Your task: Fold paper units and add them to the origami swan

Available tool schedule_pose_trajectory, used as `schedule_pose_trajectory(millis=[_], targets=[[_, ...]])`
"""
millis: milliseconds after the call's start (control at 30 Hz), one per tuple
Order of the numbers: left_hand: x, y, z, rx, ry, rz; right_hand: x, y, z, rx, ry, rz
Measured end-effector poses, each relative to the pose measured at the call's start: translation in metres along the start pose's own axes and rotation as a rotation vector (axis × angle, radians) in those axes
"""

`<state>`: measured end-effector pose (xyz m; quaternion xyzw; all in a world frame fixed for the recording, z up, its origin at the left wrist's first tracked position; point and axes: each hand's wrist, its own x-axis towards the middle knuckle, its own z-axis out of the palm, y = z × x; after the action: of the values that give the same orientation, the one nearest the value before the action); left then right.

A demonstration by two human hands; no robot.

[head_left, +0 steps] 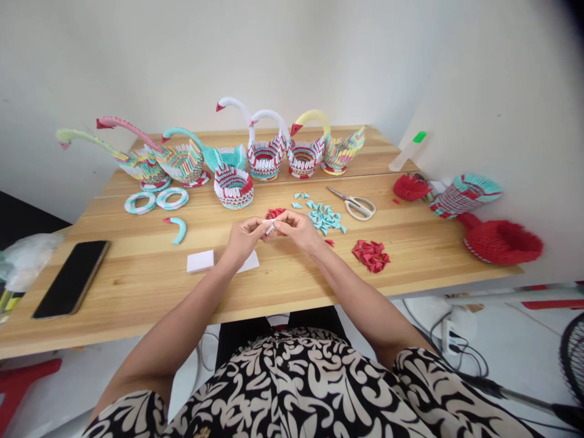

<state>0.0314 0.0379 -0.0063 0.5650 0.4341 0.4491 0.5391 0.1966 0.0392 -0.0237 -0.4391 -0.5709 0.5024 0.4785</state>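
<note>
A small piece of white paper [269, 227] is pinched between my two hands above the middle of the table. My left hand [246, 238] grips its left side with thumb and fingers, and my right hand [296, 230] grips the right side. How the paper is folded is largely covered by the fingertips. Below my left wrist lies a loose white sheet [249, 262], partly hidden by the arm. Further left is a stack of white paper slips [200, 261]. Red folded pieces [275, 213] show just behind my hands, and turquoise folded pieces [325, 217] lie to their right.
Several paper swans, among them a yellow-necked one [335, 152], stand along the back. Scissors [358, 205] and a red pile [371, 255] lie right. A phone [72, 278] and a curved turquoise neck [179, 231] lie left. Red paper baskets [502, 241] stand at the right edge.
</note>
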Motion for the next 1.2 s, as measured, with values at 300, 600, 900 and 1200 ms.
schedule_pose_trajectory(millis=[300, 600, 900, 1200], targets=[[0.003, 0.000, -0.008, -0.156, -0.127, -0.067, -0.005, -0.009, -0.007, -0.195, 0.046, -0.182], [0.002, 0.001, -0.009, -0.230, -0.264, -0.205, 0.000, -0.007, -0.017, -0.635, -0.043, -0.650], [0.001, 0.002, -0.011, -0.076, -0.303, -0.192, -0.001, -0.010, -0.019, -0.709, -0.097, -0.678], [0.001, 0.001, -0.010, 0.265, -0.186, 0.130, 0.000, -0.004, -0.012, -0.398, -0.023, -0.285]])
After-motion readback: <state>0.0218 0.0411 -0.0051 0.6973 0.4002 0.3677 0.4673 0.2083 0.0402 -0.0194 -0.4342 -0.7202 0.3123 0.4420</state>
